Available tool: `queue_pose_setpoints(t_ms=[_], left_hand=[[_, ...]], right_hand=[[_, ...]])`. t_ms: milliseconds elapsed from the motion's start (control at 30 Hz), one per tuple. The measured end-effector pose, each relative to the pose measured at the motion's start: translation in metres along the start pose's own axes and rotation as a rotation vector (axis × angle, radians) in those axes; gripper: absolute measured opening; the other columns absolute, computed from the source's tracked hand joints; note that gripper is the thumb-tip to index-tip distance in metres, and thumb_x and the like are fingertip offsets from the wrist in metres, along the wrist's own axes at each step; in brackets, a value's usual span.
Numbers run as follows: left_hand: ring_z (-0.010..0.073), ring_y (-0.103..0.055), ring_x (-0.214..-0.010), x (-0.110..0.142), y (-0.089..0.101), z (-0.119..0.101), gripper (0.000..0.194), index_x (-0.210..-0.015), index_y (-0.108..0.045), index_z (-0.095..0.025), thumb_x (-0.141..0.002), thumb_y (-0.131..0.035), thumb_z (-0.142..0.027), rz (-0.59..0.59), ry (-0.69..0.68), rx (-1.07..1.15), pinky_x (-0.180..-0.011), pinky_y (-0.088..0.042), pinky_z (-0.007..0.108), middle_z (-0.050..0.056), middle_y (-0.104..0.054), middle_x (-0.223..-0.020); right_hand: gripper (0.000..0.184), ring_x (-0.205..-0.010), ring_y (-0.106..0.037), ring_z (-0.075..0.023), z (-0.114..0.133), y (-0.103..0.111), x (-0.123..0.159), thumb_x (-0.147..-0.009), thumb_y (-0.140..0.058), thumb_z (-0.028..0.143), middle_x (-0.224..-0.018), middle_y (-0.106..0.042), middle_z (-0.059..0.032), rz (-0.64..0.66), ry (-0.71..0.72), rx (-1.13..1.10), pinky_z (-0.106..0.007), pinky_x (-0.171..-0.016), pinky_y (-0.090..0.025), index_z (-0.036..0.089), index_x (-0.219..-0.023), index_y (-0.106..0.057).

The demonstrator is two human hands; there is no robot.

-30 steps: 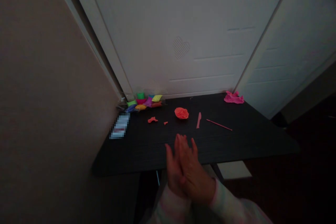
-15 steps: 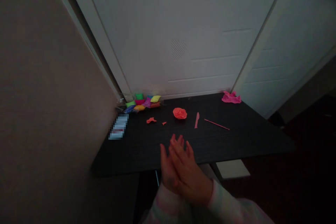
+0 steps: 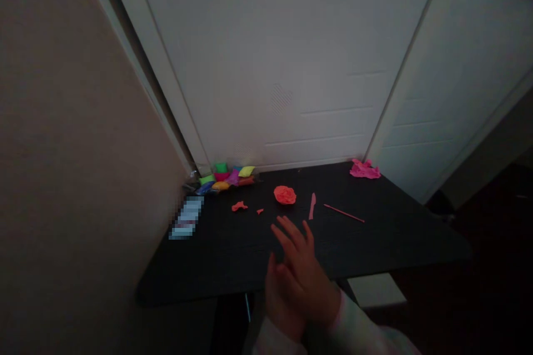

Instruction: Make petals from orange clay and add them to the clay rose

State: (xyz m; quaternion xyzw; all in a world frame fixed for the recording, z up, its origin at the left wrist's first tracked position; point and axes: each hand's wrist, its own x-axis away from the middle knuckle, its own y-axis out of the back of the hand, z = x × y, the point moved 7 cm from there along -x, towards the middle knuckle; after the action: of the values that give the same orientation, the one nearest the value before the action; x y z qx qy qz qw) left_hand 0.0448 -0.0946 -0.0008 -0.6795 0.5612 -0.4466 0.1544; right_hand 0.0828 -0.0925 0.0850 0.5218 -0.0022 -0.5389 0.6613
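Note:
My right hand (image 3: 306, 277) lies flat over my left hand (image 3: 277, 302), palm against palm, at the near edge of the black table (image 3: 395, 238). The right fingers are stretched out and slightly spread, pointing up-left. Only a sliver of the left hand shows beneath; whether anything sits between the palms is hidden. Just beyond the fingertips lie an orange clay lump (image 3: 285, 194), two small orange scraps (image 3: 239, 206), a flat pink knife tool (image 3: 312, 206) and a thin pink stick (image 3: 343, 213).
Several bright clay packets (image 3: 225, 176) are piled at the back left corner against the white door. A crumpled pink lump (image 3: 365, 169) lies at the back right. A blurred small box (image 3: 186, 217) sits near the left edge. The room is dim.
My right hand has slid forward over the left, its fingers now reaching further than the left's. The view has tipped up a little, so the table sits lower in the picture.

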Motion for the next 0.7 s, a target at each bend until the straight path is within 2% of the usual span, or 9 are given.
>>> queue_pose_setpoints(t_ms=[100, 200, 267, 367, 467, 700], left_hand=[[0.0195, -0.062, -0.094, -0.001, -0.004, 0.005, 0.046, -0.080, -0.066, -0.011, -0.087, -0.025, -0.030, 0.004, 0.104, 0.215, -0.081, -0.049, 0.031, 0.013, -0.067, -0.092], [0.0188, -0.066, -0.082, -0.003, -0.007, 0.003, 0.039, -0.081, -0.064, -0.005, -0.086, -0.034, -0.029, -0.038, 0.124, 0.430, -0.073, -0.053, 0.026, 0.015, -0.067, -0.083], [0.0201, -0.066, -0.080, -0.006, -0.008, -0.002, 0.037, -0.084, -0.063, -0.003, -0.086, -0.035, -0.029, -0.069, 0.085, 0.441, -0.070, -0.054, 0.027, 0.017, -0.067, -0.083], [0.0207, -0.066, -0.081, -0.011, -0.009, -0.008, 0.034, -0.087, -0.061, -0.004, -0.086, -0.037, -0.029, -0.099, 0.052, 0.419, -0.070, -0.054, 0.028, 0.017, -0.067, -0.083], [0.0209, -0.066, -0.081, -0.017, -0.011, -0.010, 0.036, -0.089, -0.061, -0.004, -0.086, -0.037, -0.031, -0.085, 0.038, 0.390, -0.075, -0.052, 0.030, 0.017, -0.067, -0.083], [0.0213, -0.062, -0.091, -0.030, -0.009, -0.009, 0.044, -0.086, -0.064, -0.005, -0.086, -0.035, -0.038, -0.055, -0.005, 0.249, -0.090, -0.043, 0.030, 0.018, -0.065, -0.095]], right_hand=[[0.038, -0.123, -0.034, -0.0233, -0.012, 0.029, 0.011, -0.088, -0.031, 0.032, -0.130, -0.041, -0.0092, -0.235, -0.057, -0.114, -0.051, -0.101, -0.023, 0.022, -0.125, -0.037], [0.027, -0.108, -0.048, -0.0221, -0.033, 0.046, 0.029, -0.086, -0.039, 0.028, -0.113, -0.052, -0.0083, -0.344, -0.224, -0.129, -0.043, -0.089, -0.040, 0.024, -0.110, -0.051], [0.021, -0.094, -0.054, -0.0201, -0.040, 0.044, 0.037, -0.084, -0.044, 0.029, -0.098, -0.057, -0.0066, -0.302, -0.262, -0.110, -0.037, -0.079, -0.046, 0.024, -0.100, -0.057], [0.015, -0.081, -0.057, -0.0183, -0.033, 0.026, 0.038, -0.081, -0.051, 0.031, -0.085, -0.061, -0.0040, -0.140, -0.174, -0.071, -0.033, -0.070, -0.049, 0.025, -0.091, -0.061], [0.015, -0.079, -0.057, -0.0199, -0.027, 0.008, 0.031, -0.078, -0.055, 0.033, -0.084, -0.063, -0.0043, -0.028, -0.153, -0.007, -0.035, -0.069, -0.048, 0.025, -0.089, -0.062], [0.016, -0.077, -0.059, -0.0210, -0.038, -0.011, 0.013, -0.080, -0.051, 0.030, -0.081, -0.065, -0.0046, 0.072, -0.240, -0.021, -0.037, -0.070, -0.046, 0.022, -0.077, -0.065]])
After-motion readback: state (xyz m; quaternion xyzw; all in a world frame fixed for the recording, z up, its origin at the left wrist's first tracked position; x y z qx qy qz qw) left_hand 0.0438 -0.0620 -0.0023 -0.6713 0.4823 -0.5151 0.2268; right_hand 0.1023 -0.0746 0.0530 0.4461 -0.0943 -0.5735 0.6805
